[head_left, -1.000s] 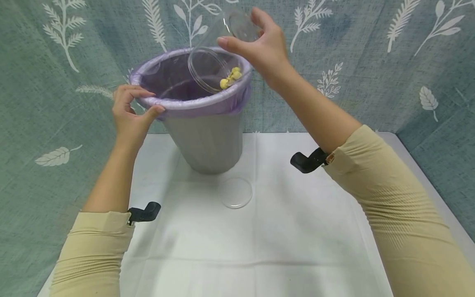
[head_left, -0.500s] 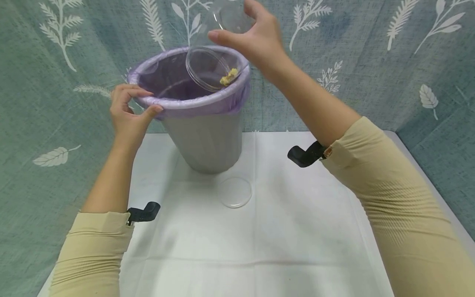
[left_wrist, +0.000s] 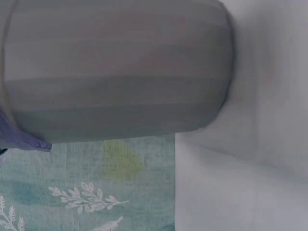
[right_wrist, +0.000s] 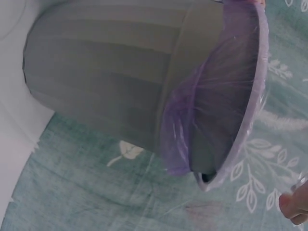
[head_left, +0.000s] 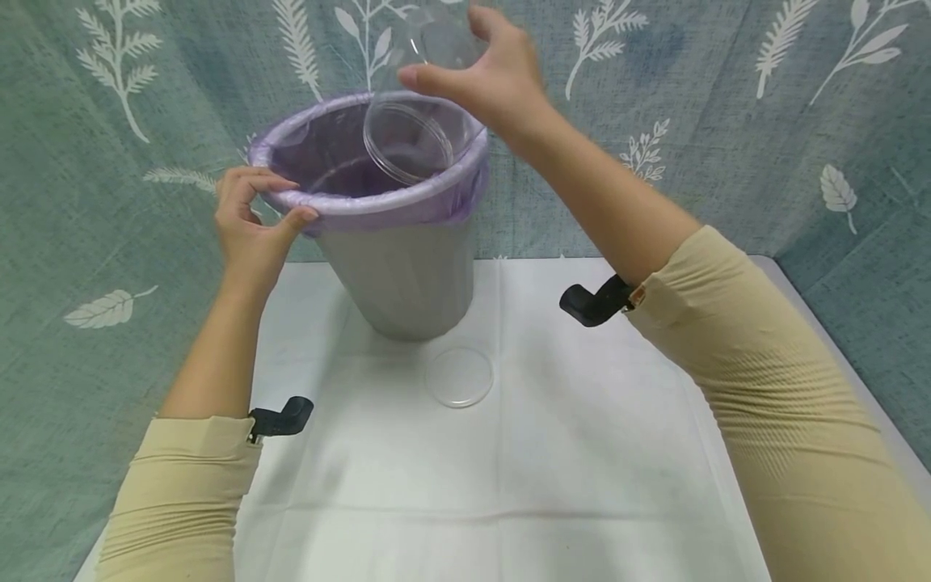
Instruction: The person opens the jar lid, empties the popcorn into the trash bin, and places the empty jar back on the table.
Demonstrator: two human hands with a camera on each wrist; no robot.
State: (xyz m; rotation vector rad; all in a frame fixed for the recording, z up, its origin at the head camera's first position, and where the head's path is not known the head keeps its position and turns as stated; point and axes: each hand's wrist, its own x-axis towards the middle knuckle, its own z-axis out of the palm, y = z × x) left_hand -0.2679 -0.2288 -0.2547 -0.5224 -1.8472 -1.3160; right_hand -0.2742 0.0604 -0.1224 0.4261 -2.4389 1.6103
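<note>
A grey trash bin (head_left: 407, 279) with a purple bag (head_left: 396, 206) folded over its rim stands at the back of the table. My left hand (head_left: 250, 214) pinches the rim at the left, thumb outside, fingers over the edge. Above the opening, my right hand (head_left: 502, 85) grips a clear plastic jar (head_left: 410, 121) near its base, tilted mouth down into the bin. No contents show in the jar; the bin's bottom is hidden. In the right wrist view only a fingertip (right_wrist: 294, 208) shows at the edge. The left wrist view shows the bin's side (left_wrist: 120, 72) without the hand.
A clear round lid (head_left: 460, 377) lies on the white tablecloth (head_left: 553, 453) in front of the bin. A green-blue leaf-patterned curtain (head_left: 698, 121) hangs close behind the bin and at both sides.
Yellow clumps at the jar's mouth have dropped out of sight below the bin's rim. My right hand and the jar have shifted slightly left. My left hand stays at the rim.
</note>
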